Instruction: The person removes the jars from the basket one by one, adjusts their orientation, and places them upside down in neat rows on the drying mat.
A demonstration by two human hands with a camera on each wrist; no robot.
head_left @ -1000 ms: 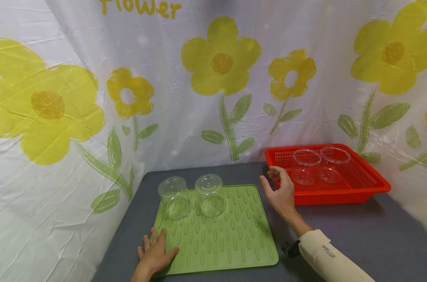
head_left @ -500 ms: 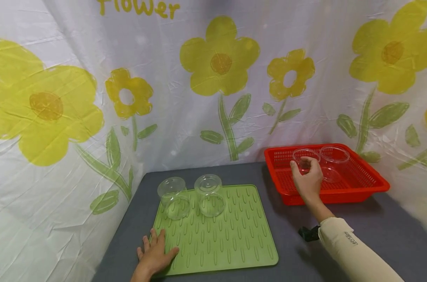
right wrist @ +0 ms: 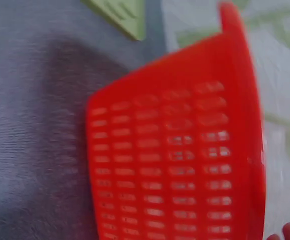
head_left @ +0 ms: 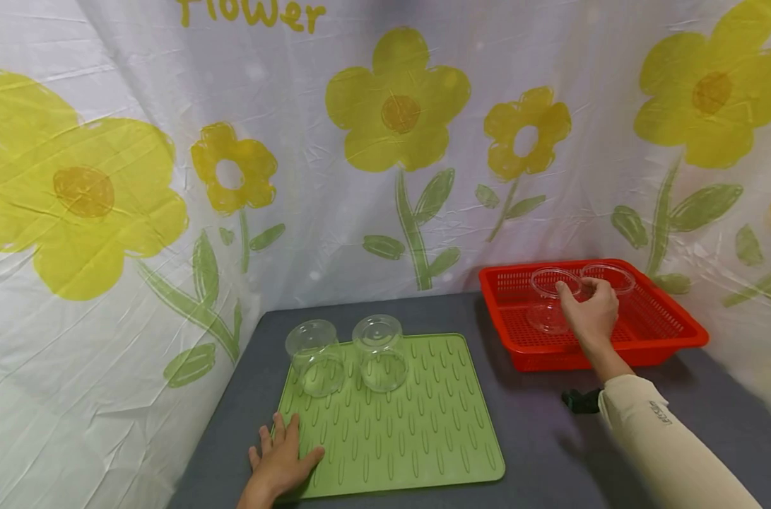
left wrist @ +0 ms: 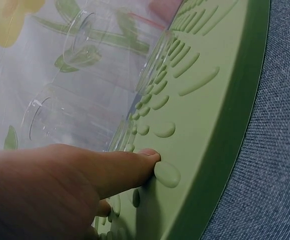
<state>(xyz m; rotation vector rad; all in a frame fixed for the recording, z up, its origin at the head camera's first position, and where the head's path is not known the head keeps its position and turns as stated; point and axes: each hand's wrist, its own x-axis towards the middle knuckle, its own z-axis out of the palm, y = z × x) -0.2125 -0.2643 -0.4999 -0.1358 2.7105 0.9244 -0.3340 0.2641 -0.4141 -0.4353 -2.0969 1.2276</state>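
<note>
My left hand (head_left: 278, 459) lies with fingers spread on the left front part of a green ridged mat (head_left: 423, 438); in the left wrist view a finger (left wrist: 129, 167) touches the mat near its edge. Two clear plastic jars (head_left: 313, 357) (head_left: 381, 353) stand upside down at the mat's back left. At the right, my right hand (head_left: 591, 314) reaches over a red basket (head_left: 614, 355), thumb and fingers apart in a loose curve. Two more clear jars (head_left: 549, 318) (head_left: 623, 279) sit in the basket; the hand partly covers the right one, and its contact is unclear.
A dark grey table (head_left: 436, 311) lies under everything. A white flower-printed curtain (head_left: 309, 233) hangs behind and at both sides. The basket's perforated wall (right wrist: 160, 150) fills much of the right wrist view.
My right hand has moved right, from the basket's left edge past the left jar toward the right one. My left hand stays on the mat. Jars and basket look unmoved.
</note>
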